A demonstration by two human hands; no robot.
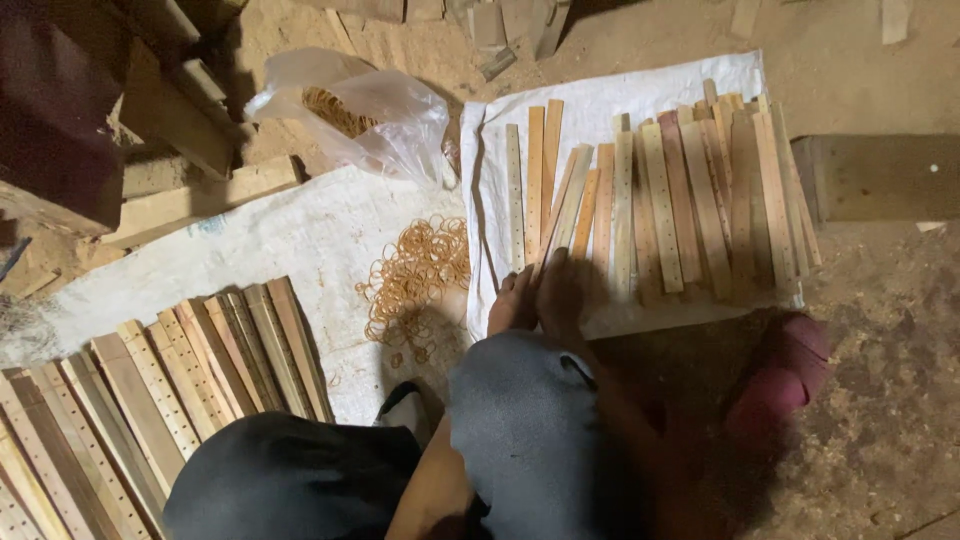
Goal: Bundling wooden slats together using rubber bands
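A bent knee in grey cloth (525,430) lies closest, hiding most of the arm. Just beyond it one hand (545,295), which of the two I cannot tell, rests with fingers together on the near ends of the thin perforated wooden slats (660,200) spread on a white woven sack (590,100). Left of the hand lies a heap of tan rubber bands (415,275).

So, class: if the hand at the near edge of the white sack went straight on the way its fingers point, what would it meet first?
Probably the wooden slats just beyond that hand; which hand it is cannot be told.
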